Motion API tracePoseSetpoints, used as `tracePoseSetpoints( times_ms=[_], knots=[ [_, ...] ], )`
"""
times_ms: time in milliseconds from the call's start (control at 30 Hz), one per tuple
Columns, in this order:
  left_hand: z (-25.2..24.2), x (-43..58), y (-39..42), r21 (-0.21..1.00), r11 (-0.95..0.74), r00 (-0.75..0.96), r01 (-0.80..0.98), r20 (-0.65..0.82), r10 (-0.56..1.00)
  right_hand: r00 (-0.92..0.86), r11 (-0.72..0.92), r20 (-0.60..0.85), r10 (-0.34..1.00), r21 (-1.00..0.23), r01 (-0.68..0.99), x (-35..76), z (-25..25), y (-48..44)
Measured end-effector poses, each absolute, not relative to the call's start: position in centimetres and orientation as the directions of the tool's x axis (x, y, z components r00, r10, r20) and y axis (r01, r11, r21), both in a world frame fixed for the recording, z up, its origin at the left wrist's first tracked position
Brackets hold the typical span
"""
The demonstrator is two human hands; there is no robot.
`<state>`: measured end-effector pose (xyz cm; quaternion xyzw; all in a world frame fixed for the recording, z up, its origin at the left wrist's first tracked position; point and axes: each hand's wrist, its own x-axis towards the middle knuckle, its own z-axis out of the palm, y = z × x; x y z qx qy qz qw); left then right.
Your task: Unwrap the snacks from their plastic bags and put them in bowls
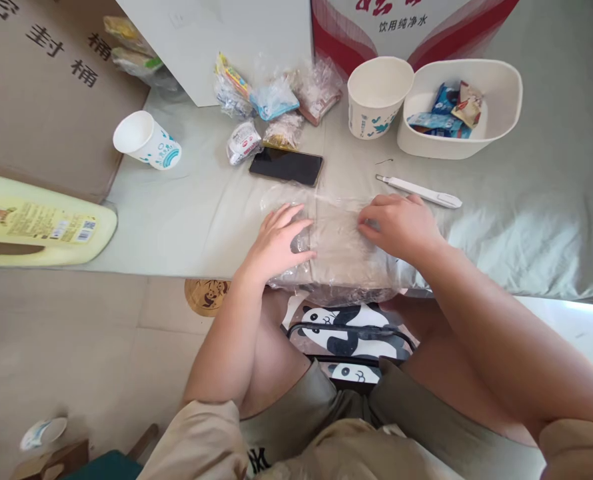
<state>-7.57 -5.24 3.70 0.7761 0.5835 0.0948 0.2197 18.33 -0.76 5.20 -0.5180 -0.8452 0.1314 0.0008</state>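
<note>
A sheet of clear plastic film (336, 240) lies at the table's front edge, partly hanging over it. My left hand (280, 241) rests on its left part, fingers spread and thumb apart. At the film's right side, my right hand (399, 225) is closed, its fingers curled and pressed together on the plastic; the fingertips are partly hidden. Just beyond the film lies a black phone (286, 166). A slim white cutter-like tool with a small hook tip (421, 192) lies beyond my right hand, with a small dark thread (384, 161) near it.
Several plastic-wrapped snack packs (276, 100) sit behind the phone. A paper cup (379, 100) stands beside a white bin (461, 143) holding small packets. Another paper cup (149, 141) is tipped at left, near a yellow jug (46, 220) and a cardboard box (41, 100).
</note>
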Motion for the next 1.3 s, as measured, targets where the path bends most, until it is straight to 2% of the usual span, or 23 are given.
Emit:
tracePoseSetpoints(
  times_ms=[67,200,433,500,600,700,800,867,967,1100,1167,1233,1300],
  knots=[
    [3.8,-7.8,-5.2,0.464,-0.216,0.288,0.859,-0.090,0.953,-0.467,0.444,-0.066,0.882,-0.220,0.868,18.4,5.0,-0.7],
    [3.5,-8.3,-4.8,0.510,-0.179,0.240,0.842,-0.056,0.969,-0.412,0.418,0.085,0.907,-0.290,0.861,18.7,4.3,-0.6],
    [3.6,-8.4,-4.7,0.588,-0.195,0.163,0.785,0.107,0.981,-0.527,0.544,0.142,0.838,-0.302,0.783,18.8,3.4,-0.9],
    [3.7,-8.7,-4.7,0.605,-0.203,0.144,0.770,0.145,0.979,-0.531,0.563,0.190,0.826,-0.333,0.756,19.1,3.7,-0.8],
    [3.8,-9.4,-4.7,0.665,-0.155,0.093,0.731,0.127,0.987,-0.512,0.566,0.244,0.823,-0.427,0.706,19.7,4.9,-0.6],
    [3.7,-9.8,-4.7,0.810,-0.081,-0.005,0.581,0.103,0.995,-0.501,0.480,0.147,0.853,-0.599,0.641,20.5,6.5,-0.2],
    [3.9,-9.9,-4.5,0.956,-0.059,-0.102,0.288,0.092,0.991,-0.548,0.270,-0.086,0.832,-0.800,0.536,21.2,7.7,-0.1],
    [4.0,-9.7,-4.2,0.992,-0.024,-0.170,0.120,0.044,0.984,-0.598,0.115,-0.215,0.772,-0.878,0.464,21.5,8.0,0.0],
    [3.9,-9.4,-3.1,0.995,0.082,-0.240,0.049,-0.068,0.968,-0.658,-0.001,-0.314,0.684,-0.903,0.429,21.9,7.7,0.3],
    [3.8,-9.0,-1.4,0.972,0.209,-0.266,0.106,-0.175,0.948,-0.725,0.038,-0.454,0.517,-0.834,0.550,22.2,7.2,1.1],
    [4.0,-8.6,-1.1,0.959,0.261,-0.221,0.113,-0.232,0.947,-0.703,0.091,-0.442,0.557,-0.809,0.581,22.1,7.1,1.2],
    [4.2,-7.8,-1.3,0.946,0.306,-0.136,0.105,-0.291,0.947,-0.600,0.108,-0.307,0.739,-0.824,0.555,21.7,6.8,1.0],
    [4.4,-6.6,-1.6,0.939,0.328,-0.016,0.103,-0.328,0.944,-0.516,0.105,-0.171,0.839,-0.880,0.463,20.8,6.4,0.5]
  ],
)
